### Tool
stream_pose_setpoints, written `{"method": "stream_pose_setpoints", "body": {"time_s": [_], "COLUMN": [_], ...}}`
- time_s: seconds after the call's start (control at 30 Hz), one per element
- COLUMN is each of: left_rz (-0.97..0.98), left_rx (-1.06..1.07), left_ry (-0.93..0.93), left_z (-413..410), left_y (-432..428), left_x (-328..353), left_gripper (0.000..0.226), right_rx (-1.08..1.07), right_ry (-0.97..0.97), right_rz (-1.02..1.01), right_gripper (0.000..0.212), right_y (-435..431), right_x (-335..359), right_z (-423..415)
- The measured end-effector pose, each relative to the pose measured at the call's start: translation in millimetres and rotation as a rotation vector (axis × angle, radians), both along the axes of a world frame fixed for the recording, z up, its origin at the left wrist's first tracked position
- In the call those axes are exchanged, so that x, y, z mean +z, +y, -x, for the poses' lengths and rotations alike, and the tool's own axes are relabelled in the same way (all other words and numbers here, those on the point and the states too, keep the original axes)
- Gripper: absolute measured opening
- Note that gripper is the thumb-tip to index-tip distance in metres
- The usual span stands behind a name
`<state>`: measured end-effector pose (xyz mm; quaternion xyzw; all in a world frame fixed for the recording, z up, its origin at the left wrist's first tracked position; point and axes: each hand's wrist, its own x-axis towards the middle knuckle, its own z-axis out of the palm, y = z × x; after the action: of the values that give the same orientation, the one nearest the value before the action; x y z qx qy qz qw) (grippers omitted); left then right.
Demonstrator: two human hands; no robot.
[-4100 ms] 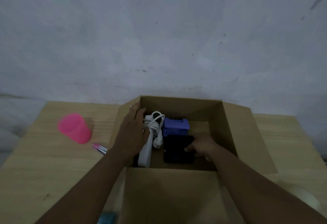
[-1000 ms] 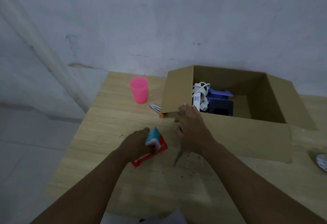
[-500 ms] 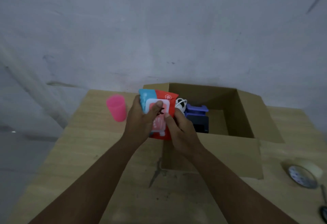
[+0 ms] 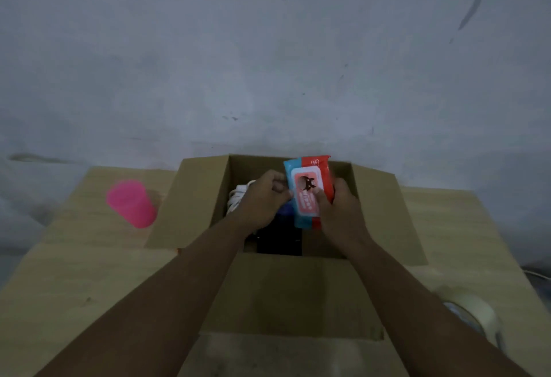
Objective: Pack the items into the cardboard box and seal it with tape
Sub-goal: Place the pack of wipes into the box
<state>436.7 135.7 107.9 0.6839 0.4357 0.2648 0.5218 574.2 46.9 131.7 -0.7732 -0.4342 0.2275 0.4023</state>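
The open cardboard box (image 4: 384, 212) stands in the middle of the wooden table with its flaps spread out. Over its opening both hands hold a red and blue wet-wipes pack (image 4: 308, 189) upright. My left hand (image 4: 264, 200) pinches the pack's left edge. My right hand (image 4: 340, 212) grips its right side, thumb on the front. Inside the box lie a white power strip with its cord (image 4: 235, 199), a blue item (image 4: 286, 212) and a black item (image 4: 278, 241), all partly hidden by my hands.
A pink plastic cup (image 4: 132, 205) stands on the table (image 4: 74, 275) left of the box. A roll of tape (image 4: 474, 314) lies at the right near the table's edge. A grey wall rises right behind the table.
Both hands have carried the wipes pack to the right, from above the box's left front corner to over its opening. Earlier the left hand picked it up from the table.
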Motion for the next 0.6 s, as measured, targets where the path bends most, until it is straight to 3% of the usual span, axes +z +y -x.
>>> {"method": "stream_pose_setpoints", "body": {"time_s": [0.13,0.2,0.43,0.6], "left_rz": [-0.148,-0.239,-0.465,-0.53], "left_rx": [-0.166,-0.266,-0.45,-0.455], "left_ry": [0.295,0.482,0.784,0.808], "left_z": [-12.9,-14.7,-6.6,-4.8], "left_y": [7.4,13.7,23.8,28.3], "left_x": [-23.3,-33.7,-57.2,-69.6], "left_gripper": [0.034,0.042,0.063,0.063], "right_rx": [-0.023,-0.024,-0.037,-0.07], "right_ry": [-0.318,-0.355,-0.233,-0.039], "right_rz": [0.29,0.404,0.538,0.594], "right_gripper": [0.029,0.036,0.037,0.044], "right_y": [8.6,13.4,32.8,51.6], "right_x": [-7.3,-12.5,-40.3,-59.3], "right_z": [-24.2,-31.5,-30.7,-33.0]}}
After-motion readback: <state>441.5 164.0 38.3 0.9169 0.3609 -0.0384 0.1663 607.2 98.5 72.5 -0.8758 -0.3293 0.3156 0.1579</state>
